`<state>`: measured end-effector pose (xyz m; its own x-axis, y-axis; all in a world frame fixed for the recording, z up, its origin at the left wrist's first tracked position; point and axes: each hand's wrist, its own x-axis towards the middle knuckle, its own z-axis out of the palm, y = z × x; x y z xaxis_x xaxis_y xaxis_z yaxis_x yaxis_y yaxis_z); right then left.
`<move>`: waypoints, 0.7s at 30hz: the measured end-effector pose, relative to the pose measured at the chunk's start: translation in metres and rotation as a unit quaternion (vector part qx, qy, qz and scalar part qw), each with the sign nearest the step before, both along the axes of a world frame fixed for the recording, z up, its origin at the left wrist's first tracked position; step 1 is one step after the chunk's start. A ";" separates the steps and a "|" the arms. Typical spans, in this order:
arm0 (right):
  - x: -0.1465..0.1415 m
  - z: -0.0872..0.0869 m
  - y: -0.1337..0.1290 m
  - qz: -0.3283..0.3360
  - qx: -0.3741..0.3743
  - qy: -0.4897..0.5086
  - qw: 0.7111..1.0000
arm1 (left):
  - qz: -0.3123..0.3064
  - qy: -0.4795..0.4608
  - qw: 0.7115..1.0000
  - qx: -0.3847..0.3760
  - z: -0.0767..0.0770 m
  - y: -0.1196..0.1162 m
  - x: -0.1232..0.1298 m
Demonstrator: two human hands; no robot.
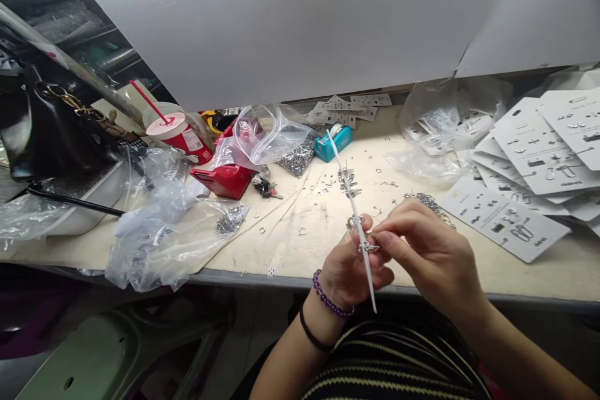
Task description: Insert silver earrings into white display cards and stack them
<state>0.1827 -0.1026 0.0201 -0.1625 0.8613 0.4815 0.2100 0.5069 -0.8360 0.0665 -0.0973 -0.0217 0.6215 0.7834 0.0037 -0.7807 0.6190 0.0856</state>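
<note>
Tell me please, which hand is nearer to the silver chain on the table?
The right hand is nearer: it lies just in front of the silver chain, but I cannot tell if they touch. The left hand, gripping a white strip, is farther, to the chain's left.

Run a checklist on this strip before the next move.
1. Left hand gripping the white strip: ok.
2. Right hand pinching the metal piece: ok.
3. Piece seated on the strip: cannot tell, fingers hide it.
4. Other metal pieces on the strip: ok, several sit along it.
5. Loose rings gathered: not ok, they lie scattered on the table.
</note>
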 end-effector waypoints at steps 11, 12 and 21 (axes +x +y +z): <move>0.002 -0.001 0.000 -0.014 0.032 -0.024 0.999 | 0.024 0.049 0.998 -0.010 0.004 -0.003 0.001; 0.002 -0.001 0.000 -0.014 0.032 -0.026 0.999 | 0.022 0.053 0.998 -0.011 0.005 -0.002 0.001; 0.007 0.002 -0.001 -0.013 0.063 -0.074 0.995 | 0.054 0.119 0.991 0.006 0.012 -0.001 0.003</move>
<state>0.1897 -0.1035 0.0223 -0.2176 0.8006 0.5583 0.3404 0.5984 -0.7253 0.0691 -0.0987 -0.0098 0.5185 0.8461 -0.1233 -0.7994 0.5309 0.2812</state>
